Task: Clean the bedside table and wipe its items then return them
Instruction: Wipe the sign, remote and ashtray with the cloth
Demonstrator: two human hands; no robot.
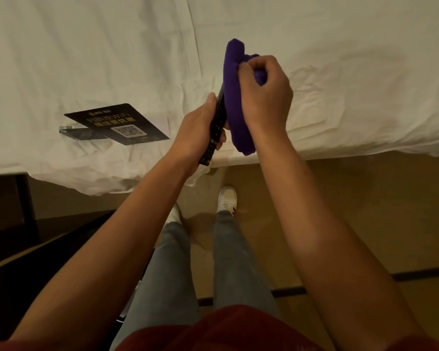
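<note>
The left hand [197, 127] has its grip closed round a black remote control [214, 130], held on edge with its buttoned face turned toward the right; the lower end sticks out below the palm. The right hand [262, 97] has its grip clenched on a folded purple cloth [235, 102], which lies pressed flat against the remote's face and hangs past it at top and bottom.

Both hands are over the near edge of a bed covered by a rumpled white sheet [340, 72]. To the left on the sheet lies a black card with a QR code in a clear acrylic stand [119, 124], flat and well apart from the hands. The sheet to the right is open.

Below the bed edge is tan floor [352, 211], where the person's white shoes [227, 198] stand close to the bed. A dark furniture surface [23, 249] fills the lower left.
</note>
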